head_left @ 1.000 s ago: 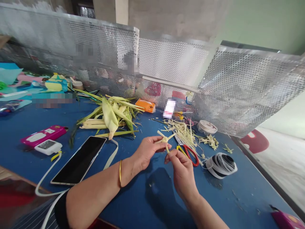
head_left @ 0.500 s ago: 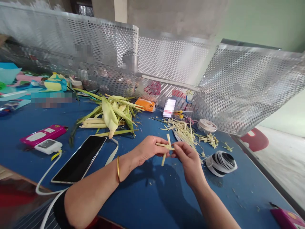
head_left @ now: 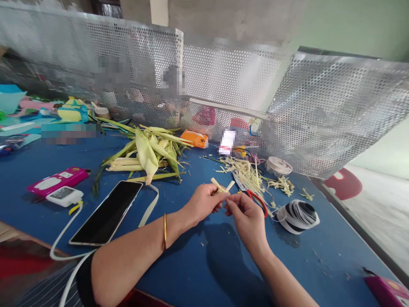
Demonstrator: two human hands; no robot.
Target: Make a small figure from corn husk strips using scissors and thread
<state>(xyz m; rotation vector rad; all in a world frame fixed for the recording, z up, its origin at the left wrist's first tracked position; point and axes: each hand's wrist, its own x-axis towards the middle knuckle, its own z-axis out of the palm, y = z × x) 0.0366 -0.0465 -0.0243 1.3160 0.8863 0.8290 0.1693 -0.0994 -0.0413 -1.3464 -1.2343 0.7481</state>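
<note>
Pale strips of corn husk (head_left: 230,186) stick up in a V between my hands, above the blue table. My left hand (head_left: 204,199) pinches them between thumb and fingers. Close against it, my right hand (head_left: 245,213) has its thumb and fingertips pressed together at the strips' lower right side; the ends there are hidden by the fingers. Red-handled scissors (head_left: 259,201) lie just behind my right hand, partly covered by it and by a heap of shredded husk (head_left: 246,170). A spool of black and white thread (head_left: 298,216) lies to the right.
Whole corn husks (head_left: 146,154) are piled at the back left. A smartphone (head_left: 107,213), a magenta device (head_left: 59,182) and a white cable lie on the left. An orange packet (head_left: 194,139) and a tape roll (head_left: 278,165) stand by the perforated metal screen (head_left: 223,76).
The husk strips have turned from a cross shape to a V, their lower ends now inside my fingers. Both hands have come closer together, and the scissors' red handles now show.
</note>
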